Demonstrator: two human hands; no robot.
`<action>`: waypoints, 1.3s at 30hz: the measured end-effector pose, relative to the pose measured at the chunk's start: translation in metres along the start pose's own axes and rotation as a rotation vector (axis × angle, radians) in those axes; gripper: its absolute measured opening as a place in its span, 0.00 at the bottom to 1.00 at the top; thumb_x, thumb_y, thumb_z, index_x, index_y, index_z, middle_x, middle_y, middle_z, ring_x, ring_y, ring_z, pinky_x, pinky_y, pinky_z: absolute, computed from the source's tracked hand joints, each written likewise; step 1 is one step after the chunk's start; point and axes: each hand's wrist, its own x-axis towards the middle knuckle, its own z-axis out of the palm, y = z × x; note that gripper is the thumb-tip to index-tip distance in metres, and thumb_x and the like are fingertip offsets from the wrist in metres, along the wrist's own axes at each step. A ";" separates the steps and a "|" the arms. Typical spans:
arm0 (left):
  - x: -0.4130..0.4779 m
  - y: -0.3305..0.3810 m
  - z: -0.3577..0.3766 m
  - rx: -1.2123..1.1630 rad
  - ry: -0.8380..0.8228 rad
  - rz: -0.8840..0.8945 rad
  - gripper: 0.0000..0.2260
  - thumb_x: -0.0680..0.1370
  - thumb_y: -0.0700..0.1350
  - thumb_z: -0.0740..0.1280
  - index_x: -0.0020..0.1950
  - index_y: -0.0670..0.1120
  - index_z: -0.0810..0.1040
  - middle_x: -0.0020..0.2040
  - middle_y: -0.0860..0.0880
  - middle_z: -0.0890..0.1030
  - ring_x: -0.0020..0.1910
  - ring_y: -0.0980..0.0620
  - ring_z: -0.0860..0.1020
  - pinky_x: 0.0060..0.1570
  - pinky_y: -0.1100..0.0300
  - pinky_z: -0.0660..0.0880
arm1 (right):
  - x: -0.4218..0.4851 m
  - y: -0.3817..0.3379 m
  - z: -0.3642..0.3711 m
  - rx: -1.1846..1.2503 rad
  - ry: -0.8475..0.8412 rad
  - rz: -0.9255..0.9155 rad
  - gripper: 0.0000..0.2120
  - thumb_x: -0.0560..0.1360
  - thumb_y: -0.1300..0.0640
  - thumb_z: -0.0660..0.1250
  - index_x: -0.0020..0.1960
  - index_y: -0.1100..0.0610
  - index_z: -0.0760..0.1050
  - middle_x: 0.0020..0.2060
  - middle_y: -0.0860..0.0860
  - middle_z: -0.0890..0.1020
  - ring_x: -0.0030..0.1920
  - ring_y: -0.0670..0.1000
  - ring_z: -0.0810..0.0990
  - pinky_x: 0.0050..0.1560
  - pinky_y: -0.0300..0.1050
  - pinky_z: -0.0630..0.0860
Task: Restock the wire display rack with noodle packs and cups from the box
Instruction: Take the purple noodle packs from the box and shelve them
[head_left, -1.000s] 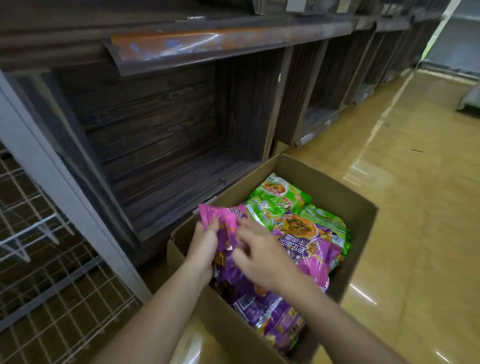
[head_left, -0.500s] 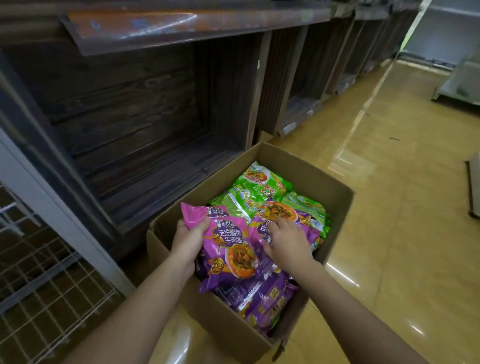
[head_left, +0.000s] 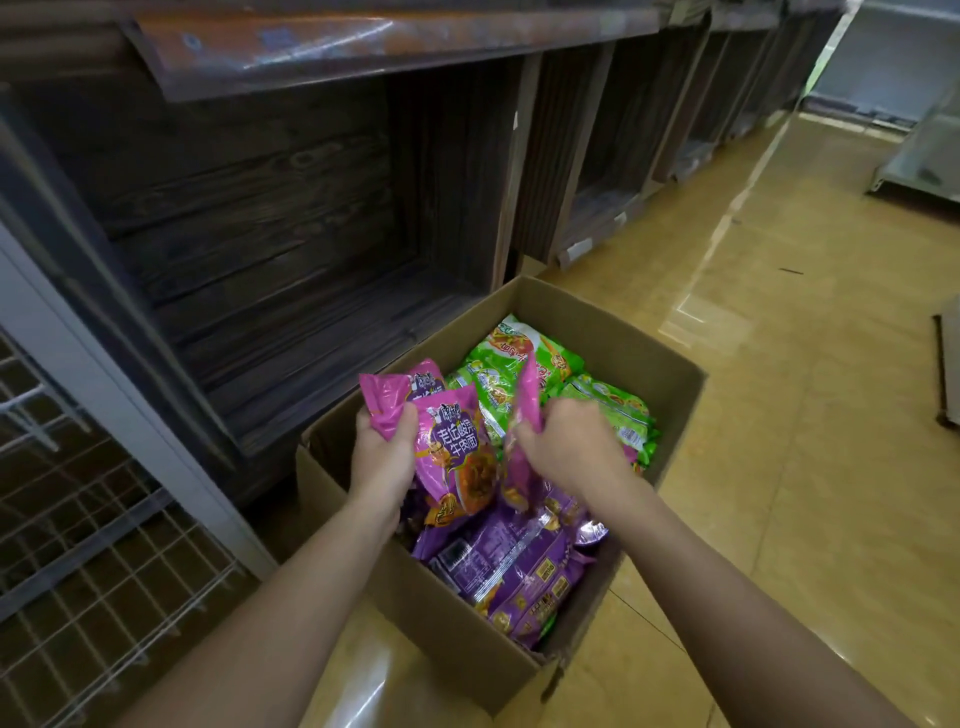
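Lower left of frame: white wire rack (head_left: 104, 545), seen behind a grey post (head_left: 93, 374). Upper centre: a dark wooden bay (head_left: 291, 223) is seen, its open side toward the camera. Centre: an open-topped box (head_left: 457, 618) is set on the glossy floor (head_left: 779, 441), just in front of the bay. The left hand (head_left: 384, 457) is curled round the upper left corners of two overlapped purple packs, the pair (head_left: 454, 447) being held upright over the near left part of the box. Just to the right, a third pack (head_left: 525, 410), seen edge-on, is gripped by the right hand (head_left: 571, 447), fingers curled. Flat packs (head_left: 519, 571), purple, are stacked in the near half of the box; green packs (head_left: 602, 405) are stacked in the far half.
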 end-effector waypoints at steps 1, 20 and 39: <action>-0.002 -0.001 0.001 0.021 -0.016 0.006 0.13 0.81 0.49 0.64 0.64 0.53 0.68 0.48 0.48 0.83 0.43 0.50 0.83 0.38 0.59 0.77 | -0.002 -0.010 0.001 0.015 -0.051 -0.024 0.19 0.81 0.48 0.59 0.38 0.60 0.71 0.37 0.58 0.76 0.38 0.57 0.73 0.38 0.43 0.67; 0.002 0.000 0.003 0.061 0.003 0.055 0.17 0.81 0.55 0.60 0.69 0.53 0.69 0.49 0.54 0.81 0.44 0.58 0.80 0.43 0.60 0.74 | 0.020 0.022 0.047 0.460 -0.385 -0.102 0.45 0.67 0.26 0.59 0.78 0.40 0.50 0.75 0.49 0.65 0.72 0.52 0.67 0.68 0.45 0.64; -0.019 -0.003 0.012 0.242 -0.289 0.020 0.41 0.66 0.73 0.66 0.75 0.58 0.58 0.57 0.54 0.81 0.55 0.51 0.81 0.63 0.46 0.74 | 0.021 0.020 0.074 0.976 -0.035 0.518 0.49 0.68 0.26 0.62 0.75 0.59 0.58 0.72 0.57 0.68 0.71 0.59 0.68 0.68 0.53 0.67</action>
